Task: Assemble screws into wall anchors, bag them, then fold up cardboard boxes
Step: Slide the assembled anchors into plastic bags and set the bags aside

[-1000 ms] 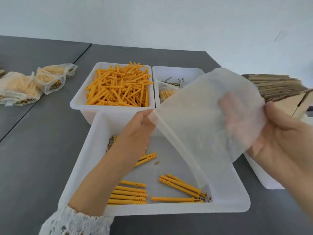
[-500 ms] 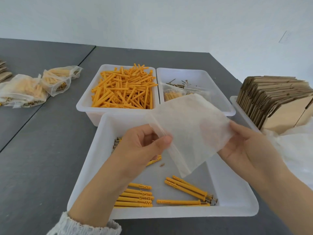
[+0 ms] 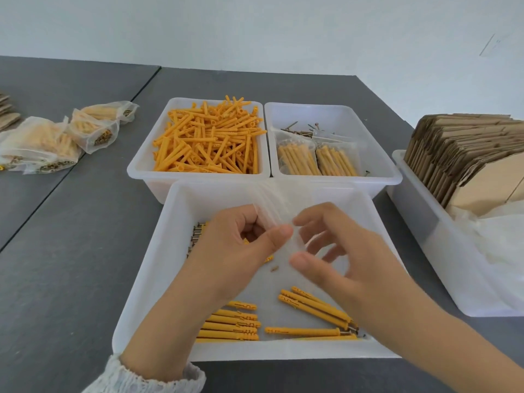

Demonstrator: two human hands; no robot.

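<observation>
Right now both hands are busy over the near white tray (image 3: pixel 141 282), working a thin clear plastic bag (image 3: pixel 269 199) that rises between them and is hard to make out against the tray wall. The left hand (image 3: pixel 241 251) pinches the bag's edge between thumb and curled fingers. The right hand (image 3: pixel 337 256) meets it from the other side, thumb and forefinger closing on the film while its other fingers spread loosely; the film there is blurred, so how firm that pinch is I cannot quite tell. Under the hands, on the tray floor, lie assembled orange anchors with screws (image 3: pixel 314 310), some in a neat row near the left wrist, others slanting to the right. Behind sits a tray of loose orange wall anchors (image 3: pixel 209 140), and beside it a tray (image 3: pixel 380 120) holding loose screws (image 3: pixel 297 130) and two filled bags (image 3: pixel 317 158). To the far right, flat cardboard boxes (image 3: pixel 465 154) stand stacked on edge in another bin. More filled bags (image 3: pixel 54 140) lie on the grey table (image 3: pixel 71 251) at the left.
</observation>
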